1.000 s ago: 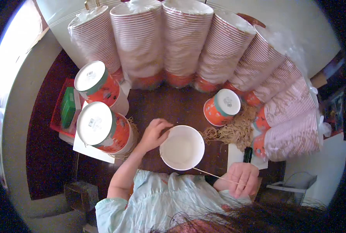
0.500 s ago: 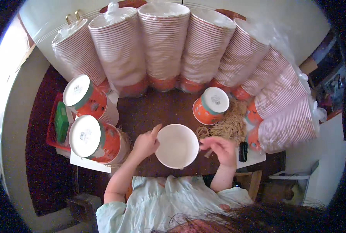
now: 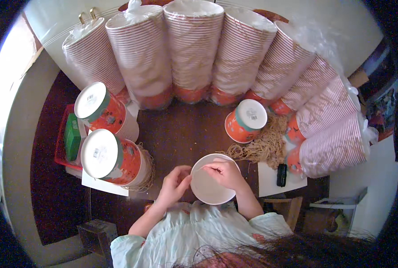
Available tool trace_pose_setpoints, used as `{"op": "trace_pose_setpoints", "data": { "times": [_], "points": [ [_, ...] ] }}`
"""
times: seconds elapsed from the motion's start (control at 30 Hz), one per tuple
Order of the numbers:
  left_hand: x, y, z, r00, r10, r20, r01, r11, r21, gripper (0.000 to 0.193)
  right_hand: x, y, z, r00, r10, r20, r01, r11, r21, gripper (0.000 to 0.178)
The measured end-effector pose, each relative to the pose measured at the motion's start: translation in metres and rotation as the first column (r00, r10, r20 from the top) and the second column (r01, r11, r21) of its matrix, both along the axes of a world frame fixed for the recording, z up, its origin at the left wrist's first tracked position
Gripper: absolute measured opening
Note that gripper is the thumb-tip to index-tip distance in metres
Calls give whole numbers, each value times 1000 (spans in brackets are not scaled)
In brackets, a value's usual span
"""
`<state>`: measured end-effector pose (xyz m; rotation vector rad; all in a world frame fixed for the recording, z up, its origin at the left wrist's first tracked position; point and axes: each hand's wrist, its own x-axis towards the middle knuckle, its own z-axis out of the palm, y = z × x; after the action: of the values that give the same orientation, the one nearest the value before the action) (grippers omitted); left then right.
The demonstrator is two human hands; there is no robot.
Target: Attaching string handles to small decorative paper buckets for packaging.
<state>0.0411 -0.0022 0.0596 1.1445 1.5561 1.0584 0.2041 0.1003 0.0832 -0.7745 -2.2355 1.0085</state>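
Note:
A white paper bucket [image 3: 210,190] stands mouth up at the table's near edge, close against my body. My right hand [image 3: 226,173] reaches over its opening from the right, finger and thumb pinched on what looks like a thin pale strand of twine. At the bucket's left rim my left hand [image 3: 175,185] has its fingers curled and thumb and forefinger together; what lies between them is too small to make out. A tangled heap of tan twine [image 3: 268,145] lies beyond the bucket on the right, loose ends trailing toward the rim.
Upside-down orange-and-green buckets stand on the left, the nearer stack [image 3: 129,163] draped with twine, and one bucket [image 3: 243,123] at the right. Tall plastic-wrapped bucket stacks [image 3: 192,53] curve round the back. A black object [image 3: 281,175] lies on white paper; a red basket [image 3: 61,145] holds a green box.
My right hand has moved left over the bucket's mouth, its fingers closing. My left hand has drawn nearer my body, its forefinger no longer on the rim. The bucket sits slightly nearer and farther right.

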Motion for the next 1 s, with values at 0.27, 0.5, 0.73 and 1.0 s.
{"op": "trace_pose_setpoints", "data": {
  "times": [0.27,0.5,0.73,1.0],
  "points": [
    [-4,12,-3,948,-51,315,85,992,-93,14,7,-2,4,999,-19,40,23,994,-106,12],
    [-13,18,-6,988,-124,-97,141,969,201,11,-3,-5,-24,974,165,-156,-198,953,-229,24],
    [-19,20,8,941,-175,-291,227,961,157,11,-10,-10,-29,971,232,-47,-230,874,-427,17],
    [-17,19,-10,955,-138,-261,198,956,216,11,-11,-8,-36,964,133,231,-77,969,-235,18]
  ]
}}
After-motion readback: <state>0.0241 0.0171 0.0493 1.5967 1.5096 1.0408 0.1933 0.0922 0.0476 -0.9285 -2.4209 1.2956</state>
